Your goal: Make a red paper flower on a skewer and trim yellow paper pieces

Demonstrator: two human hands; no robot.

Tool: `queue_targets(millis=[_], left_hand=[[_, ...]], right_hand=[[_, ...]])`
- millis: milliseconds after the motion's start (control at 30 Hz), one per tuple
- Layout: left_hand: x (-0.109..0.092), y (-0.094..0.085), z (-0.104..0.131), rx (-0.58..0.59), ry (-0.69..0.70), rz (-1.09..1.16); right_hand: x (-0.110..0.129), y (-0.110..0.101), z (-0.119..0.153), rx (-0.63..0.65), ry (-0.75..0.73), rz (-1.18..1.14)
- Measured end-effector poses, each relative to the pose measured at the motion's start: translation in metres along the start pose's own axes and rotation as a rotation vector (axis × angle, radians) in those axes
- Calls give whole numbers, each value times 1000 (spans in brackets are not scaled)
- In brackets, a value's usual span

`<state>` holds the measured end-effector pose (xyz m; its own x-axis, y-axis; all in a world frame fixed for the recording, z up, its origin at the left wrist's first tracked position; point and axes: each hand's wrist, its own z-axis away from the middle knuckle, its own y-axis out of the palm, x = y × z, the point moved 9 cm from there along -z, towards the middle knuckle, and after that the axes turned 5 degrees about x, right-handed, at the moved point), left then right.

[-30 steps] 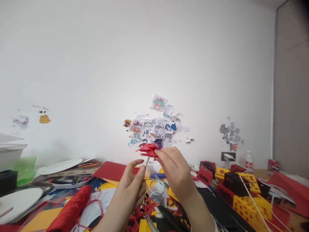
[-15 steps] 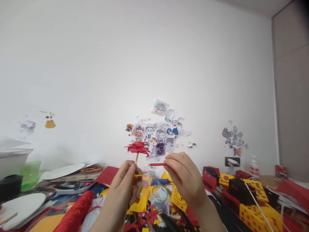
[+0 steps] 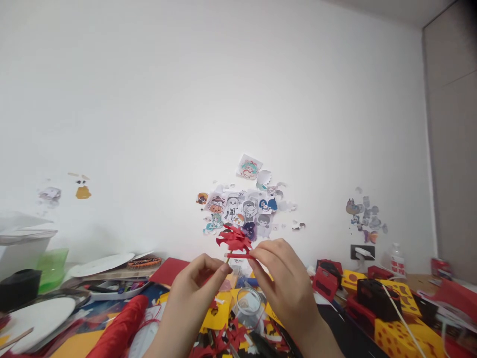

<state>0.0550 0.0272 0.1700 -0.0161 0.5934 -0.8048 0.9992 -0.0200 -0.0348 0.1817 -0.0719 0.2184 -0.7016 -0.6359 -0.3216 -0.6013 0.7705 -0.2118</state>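
Note:
My left hand [image 3: 197, 283] is closed, thumb and fingers pinching the thin stem just beneath a red paper flower [image 3: 234, 238]. The flower has jagged, layered petals and leans to the right. Between the thumb and fingertips of my right hand [image 3: 285, 278] is a short, thin red strip [image 3: 238, 255], held level with its pale end pointing left. It crosses in front of the stem, close under the petals; I cannot tell whether the two touch. Most of the stem is hidden by my left hand.
Red, yellow and black paper scraps [image 3: 231, 333] cover the table below my hands, around a clear round container [image 3: 249, 302]. A red roll [image 3: 121, 328] lies to the left. Yellow spotted boxes [image 3: 406, 335] stand at the right, and paper drawings [image 3: 249, 211] hang on the wall.
The flower has moved right and tilted, its stem now slanting. My left hand has shifted its grip higher, near the petals. The red strip has come to the stem from the right.

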Motion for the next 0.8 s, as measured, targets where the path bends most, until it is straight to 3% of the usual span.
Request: queue_targets(millis=[333,600,800], left_hand=[[5,6,3,18,-62,87],[6,9,9,65,-75,154],[-5,7,11,47,37,-90]], right_hand=[[13,3,3,-55,-86,177],[7,1,7,-87,-20,144],[9,4,3,-19,-34,187]])
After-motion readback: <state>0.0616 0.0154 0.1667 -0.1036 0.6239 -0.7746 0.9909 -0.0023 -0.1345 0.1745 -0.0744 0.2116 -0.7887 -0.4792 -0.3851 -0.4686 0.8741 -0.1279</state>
